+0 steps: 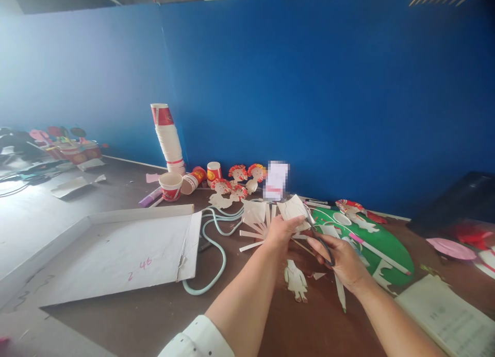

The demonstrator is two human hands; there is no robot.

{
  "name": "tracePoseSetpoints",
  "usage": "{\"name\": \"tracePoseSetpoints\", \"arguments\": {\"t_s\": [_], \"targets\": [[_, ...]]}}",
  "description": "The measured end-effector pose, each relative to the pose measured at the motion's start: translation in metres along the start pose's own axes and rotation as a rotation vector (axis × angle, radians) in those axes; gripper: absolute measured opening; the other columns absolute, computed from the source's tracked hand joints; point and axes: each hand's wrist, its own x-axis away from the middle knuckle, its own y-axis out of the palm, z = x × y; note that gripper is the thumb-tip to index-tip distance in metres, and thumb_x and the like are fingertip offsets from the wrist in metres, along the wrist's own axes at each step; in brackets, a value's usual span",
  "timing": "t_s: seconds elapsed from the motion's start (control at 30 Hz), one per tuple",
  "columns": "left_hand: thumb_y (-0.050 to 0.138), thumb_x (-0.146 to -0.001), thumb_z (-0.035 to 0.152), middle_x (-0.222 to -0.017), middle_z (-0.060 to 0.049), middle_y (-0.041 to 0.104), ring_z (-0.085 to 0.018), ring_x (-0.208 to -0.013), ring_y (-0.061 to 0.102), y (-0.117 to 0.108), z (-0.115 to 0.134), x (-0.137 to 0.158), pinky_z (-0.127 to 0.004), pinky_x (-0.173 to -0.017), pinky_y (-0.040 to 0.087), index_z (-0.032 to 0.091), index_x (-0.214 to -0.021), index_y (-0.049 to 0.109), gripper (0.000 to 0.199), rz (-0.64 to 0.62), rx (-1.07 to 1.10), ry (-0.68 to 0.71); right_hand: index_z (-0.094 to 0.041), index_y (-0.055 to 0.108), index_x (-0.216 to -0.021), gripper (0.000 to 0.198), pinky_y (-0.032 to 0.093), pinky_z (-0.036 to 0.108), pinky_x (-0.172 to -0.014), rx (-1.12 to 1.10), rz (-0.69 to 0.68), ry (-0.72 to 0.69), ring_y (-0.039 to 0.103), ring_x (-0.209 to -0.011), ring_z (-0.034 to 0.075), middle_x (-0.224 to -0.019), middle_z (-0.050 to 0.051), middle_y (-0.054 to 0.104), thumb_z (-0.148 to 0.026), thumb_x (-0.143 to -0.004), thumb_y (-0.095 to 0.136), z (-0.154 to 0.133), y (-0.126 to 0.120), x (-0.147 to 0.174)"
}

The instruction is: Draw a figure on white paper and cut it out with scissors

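Between its fingers my left hand (285,228) grips a piece of white paper (293,208) with faint drawn lines on it. My right hand (343,258) is closed around dark-handled scissors (324,246), whose blades reach up to the paper's right edge. Below the hands lies a paper doll cutout (296,281) with green edging. A cup cut into splayed white strips (251,234) sits just left of my left hand. Right of the scissors, a green round sheet (394,251) lies under a white marker with a pink cap (381,254).
A shallow white box (116,259) fills the left, beside a looped pale cable (220,274). Behind stand a tall stack of paper cups (169,140) and several paper faces with red fringes (237,175) against a blue partition (309,89). An open booklet (444,310) lies front right.
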Motion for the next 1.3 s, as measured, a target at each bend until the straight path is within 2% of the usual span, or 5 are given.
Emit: {"name": "tracePoseSetpoints", "arguments": {"t_s": [0.2, 0.5, 0.67, 0.97, 1.3], "targets": [[0.081, -0.053, 0.034, -0.086, -0.015, 0.068, -0.025, -0.076, 0.064, -0.002, 0.002, 0.0, -0.038, -0.074, 0.05, 0.008, -0.091, 0.068, 0.048, -0.045, -0.018, 0.017, -0.022, 0.071, -0.094, 0.038, 0.027, 0.025, -0.043, -0.002, -0.019, 0.007, 0.043, -0.049, 0.013, -0.052, -0.003, 0.049, -0.053, -0.078, 0.058, 0.003, -0.002, -0.001], [0.077, -0.061, 0.028, -0.084, -0.012, 0.069, -0.022, -0.073, 0.063, -0.006, 0.004, 0.0, -0.037, -0.074, 0.05, 0.011, -0.088, 0.069, 0.033, -0.055, -0.074, 0.048, -0.023, 0.07, -0.1, 0.036, 0.031, 0.024, -0.045, -0.016, -0.063, 0.018, 0.045, -0.05, 0.011, -0.056, -0.004, 0.049, -0.049, -0.078, 0.062, 0.002, -0.008, -0.001], [0.078, -0.06, 0.03, -0.096, -0.015, 0.068, -0.022, -0.08, 0.064, -0.014, 0.005, -0.006, -0.039, -0.081, 0.049, 0.009, -0.096, 0.068, 0.042, -0.128, -0.083, 0.055, -0.021, 0.07, -0.101, 0.036, 0.031, 0.023, -0.046, -0.059, -0.068, 0.054, 0.045, -0.051, 0.01, -0.059, -0.004, 0.05, -0.048, -0.078, 0.063, 0.002, -0.008, 0.0], [0.082, -0.055, 0.032, -0.09, -0.015, 0.069, -0.022, -0.077, 0.064, -0.022, 0.008, -0.01, -0.036, -0.078, 0.05, 0.007, -0.097, 0.068, 0.051, -0.164, -0.135, 0.029, -0.018, 0.067, -0.107, 0.045, 0.031, 0.025, -0.047, -0.019, -0.112, 0.098, 0.044, -0.052, 0.012, -0.06, -0.004, 0.048, -0.051, -0.077, 0.061, -0.009, -0.008, 0.001], [0.079, -0.06, 0.032, -0.089, -0.013, 0.069, -0.021, -0.079, 0.064, -0.033, 0.005, -0.018, -0.037, -0.081, 0.05, 0.009, -0.095, 0.069, 0.043, -0.196, -0.232, 0.011, -0.019, 0.072, -0.096, 0.038, 0.033, 0.024, -0.053, 0.12, -0.157, 0.067, 0.043, -0.053, 0.013, -0.05, -0.004, 0.047, -0.05, -0.08, 0.056, -0.016, -0.014, 0.003]]}}
